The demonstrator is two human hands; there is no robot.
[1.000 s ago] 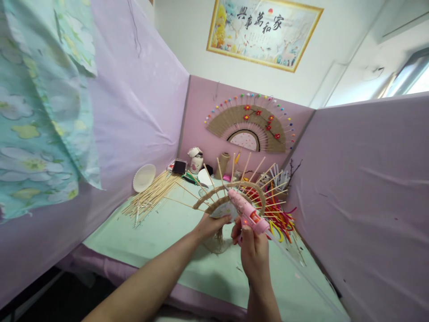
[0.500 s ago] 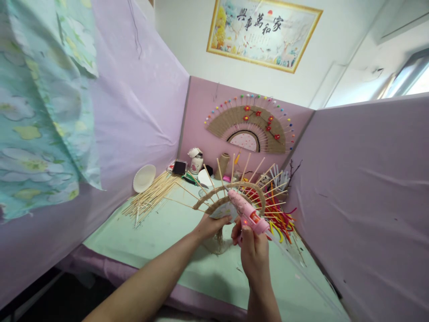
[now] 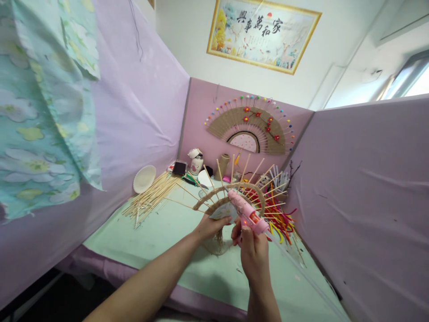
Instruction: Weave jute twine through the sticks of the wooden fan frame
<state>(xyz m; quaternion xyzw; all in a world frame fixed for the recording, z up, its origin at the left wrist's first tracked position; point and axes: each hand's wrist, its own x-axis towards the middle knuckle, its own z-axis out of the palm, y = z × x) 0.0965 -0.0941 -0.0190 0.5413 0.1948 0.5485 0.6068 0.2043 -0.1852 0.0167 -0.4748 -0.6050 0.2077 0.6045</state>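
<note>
My left hand (image 3: 210,226) pinches the lower edge of a half-made fan (image 3: 231,197), a paper half-disc with wooden skewers radiating out and a band of jute twine woven through them. It holds the fan upright above the green table (image 3: 161,232). My right hand (image 3: 252,250) is wrapped round a pink hot glue gun (image 3: 247,213), whose nozzle points up-left and rests against the twine band near the fan's middle. Loose twine hangs below the fan.
A pile of bamboo skewers (image 3: 150,197) and a white paper plate (image 3: 144,178) lie at the back left. Coloured pipe cleaners (image 3: 281,219) lie right of the fan. A twine spool (image 3: 224,164) and small items stand at the back. A finished fan (image 3: 250,127) hangs on the pink partition.
</note>
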